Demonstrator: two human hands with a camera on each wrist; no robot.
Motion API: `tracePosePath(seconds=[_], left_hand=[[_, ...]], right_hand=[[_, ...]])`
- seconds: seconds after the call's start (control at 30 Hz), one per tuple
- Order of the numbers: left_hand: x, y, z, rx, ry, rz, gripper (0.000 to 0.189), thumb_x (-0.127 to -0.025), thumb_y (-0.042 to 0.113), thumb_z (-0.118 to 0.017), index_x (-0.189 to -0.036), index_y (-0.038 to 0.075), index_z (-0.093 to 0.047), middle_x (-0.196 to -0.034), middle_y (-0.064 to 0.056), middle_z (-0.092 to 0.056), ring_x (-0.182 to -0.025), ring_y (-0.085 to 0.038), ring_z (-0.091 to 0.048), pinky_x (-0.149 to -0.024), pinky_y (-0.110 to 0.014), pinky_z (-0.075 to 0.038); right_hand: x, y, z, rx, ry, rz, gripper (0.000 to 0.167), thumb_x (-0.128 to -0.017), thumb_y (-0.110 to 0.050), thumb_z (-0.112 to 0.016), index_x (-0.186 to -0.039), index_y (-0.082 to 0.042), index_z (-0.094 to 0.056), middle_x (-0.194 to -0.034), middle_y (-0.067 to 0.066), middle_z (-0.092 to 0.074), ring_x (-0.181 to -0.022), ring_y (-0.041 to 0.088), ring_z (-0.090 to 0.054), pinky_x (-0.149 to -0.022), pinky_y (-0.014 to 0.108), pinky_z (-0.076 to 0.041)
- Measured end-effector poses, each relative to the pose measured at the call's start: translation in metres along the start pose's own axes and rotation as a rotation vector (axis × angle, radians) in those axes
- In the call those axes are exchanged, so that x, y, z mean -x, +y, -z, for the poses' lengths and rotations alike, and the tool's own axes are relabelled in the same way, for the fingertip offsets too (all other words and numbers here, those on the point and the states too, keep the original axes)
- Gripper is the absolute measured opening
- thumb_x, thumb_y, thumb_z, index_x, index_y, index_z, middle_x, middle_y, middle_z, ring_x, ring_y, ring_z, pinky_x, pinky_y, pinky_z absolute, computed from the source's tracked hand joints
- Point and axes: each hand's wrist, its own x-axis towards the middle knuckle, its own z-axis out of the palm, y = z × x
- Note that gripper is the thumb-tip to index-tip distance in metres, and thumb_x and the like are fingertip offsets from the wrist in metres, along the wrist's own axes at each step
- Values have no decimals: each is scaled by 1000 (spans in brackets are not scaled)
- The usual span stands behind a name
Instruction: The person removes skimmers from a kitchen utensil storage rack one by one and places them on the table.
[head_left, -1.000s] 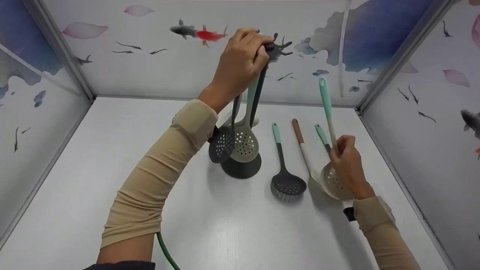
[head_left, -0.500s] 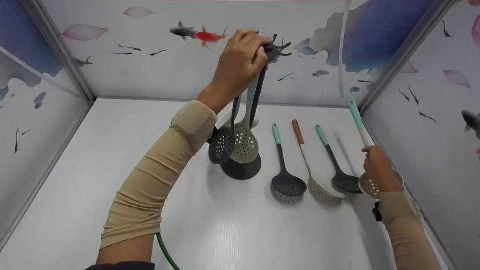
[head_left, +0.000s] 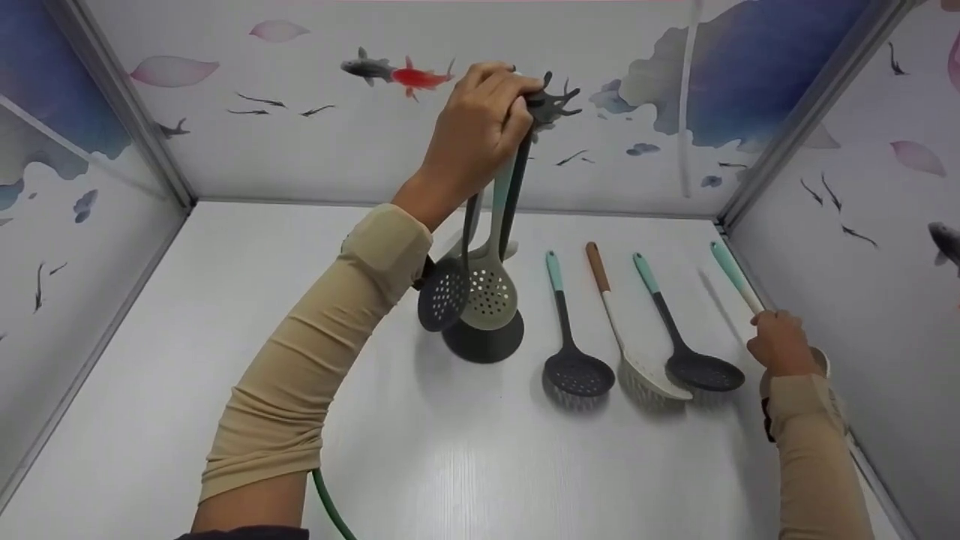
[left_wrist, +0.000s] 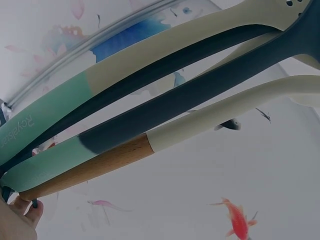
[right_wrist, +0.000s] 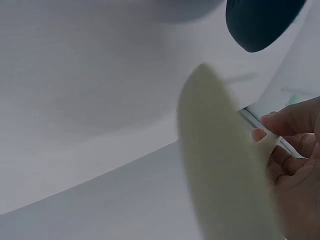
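Note:
My left hand (head_left: 480, 124) grips the top of a dark utensil stand (head_left: 486, 343) with a round base. A cream skimmer (head_left: 491, 296) and a dark skimmer (head_left: 444, 296) hang from it. In the left wrist view, a wooden-handled cream utensil (left_wrist: 120, 157) hangs there too. At the far right, my right hand (head_left: 784, 343) pinches the stem of a cream skimmer with a mint handle (head_left: 731, 270). Its head is mostly behind the hand and sleeve in the head view; in the right wrist view the blurred cream head (right_wrist: 220, 150) fills the middle.
Between the hands lie a dark skimmer (head_left: 579, 373), a cream utensil with a brown handle (head_left: 652, 381) and a dark ladle-like utensil (head_left: 705, 371), side by side on the white table (head_left: 465, 465). Printed walls enclose the back and sides. A green cable (head_left: 330, 504) runs near the left arm.
My right hand has carried the cream skimmer rightwards, past the dark ladle-like utensil, and its handle has tipped down towards the table. The left hand stays on the stand.

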Motion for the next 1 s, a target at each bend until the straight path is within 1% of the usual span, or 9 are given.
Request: tracePosePath(seconds=[0.1, 0.33, 0.4, 0.5, 0.67, 0.77, 0.83, 0.9, 1.0], left_hand=[[0, 0, -1, 2, 3, -2, 40, -95, 21, -32, -121, 12, -61, -123, -2, -61, -125, -18, -43, -109, -23, -27], [-1, -1, 0, 5, -3, 3, 40, -96, 21, -32, -122, 12, -61, -124, -2, -60, -125, -17, -42, -109, -22, -27], [-1, -1, -1, 6, -4, 4, 40, -96, 21, -32, -122, 12, -61, -124, -2, -60, -125, -17, -42, -109, -22, -27], [0, -1, -1, 4, -6, 11, 40, -96, 21, -32, -122, 13, -61, -124, -1, -60, -126, -17, -42, -109, -22, -27], [0, -1, 0, -2, -7, 16, 40, -96, 21, -31, -122, 14, -61, -124, 0, -61, -126, -16, -42, -110, -23, -25], [0, 0, 0, -2, -9, 13, 40, -96, 21, -32, -122, 13, -61, -124, -1, -60, -127, -17, -42, -110, -23, -25], [-1, 1, 0, -2, -11, 12, 40, -95, 21, -32, -122, 13, -61, -124, -1, -61, -127, -17, -42, -111, -23, -25], [-1, 2, 0, 2, -11, 9, 40, -95, 21, -32, -122, 13, -61, -124, -1, -61, -127, -17, -42, -110, -23, -25], [-1, 2, 0, 7, -7, 12, 40, -95, 21, -32, -121, 13, -61, -123, -1, -61, -126, -17, -42, -110, -23, -26]], right_hand=[[-1, 3, -4, 28, 21, 0, 29, -76, 6, -49, -99, 23, -53, -87, 42, -48, -83, 57, -46, -69, 59, -41], [-6, 6, -15, -1, -82, -39, 35, -80, 0, -44, -104, 22, -55, -96, 46, -50, -90, 61, -45, -77, 62, -38], [-7, 5, -18, -9, -98, -43, 34, -82, -1, -43, -104, 21, -55, -96, 45, -51, -90, 60, -46, -79, 61, -38], [-8, 3, -20, -28, -99, -36, 34, -85, -2, -40, -103, 21, -56, -95, 42, -54, -90, 58, -48, -81, 62, -38], [-8, 2, -22, -80, -123, -67, 39, -87, -6, -35, -106, 23, -54, -100, 41, -56, -93, 57, -52, -81, 62, -42], [-4, 3, -25, -91, -177, -114, 43, -88, -10, -35, -111, 22, -52, -106, 41, -55, -97, 56, -52, -79, 60, -44], [-2, 4, -27, -100, -240, -153, 46, -91, -14, -33, -117, 21, -48, -112, 40, -52, -101, 54, -51, -82, 59, -44], [0, 7, -29, -121, -308, -191, 50, -93, -17, -29, -123, 20, -43, -119, 41, -47, -107, 55, -47, -86, 59, -42], [-1, 11, -29, -174, -390, -220, 55, -96, -21, -23, -129, 21, -33, -128, 43, -36, -116, 56, -39, -94, 59, -37]])
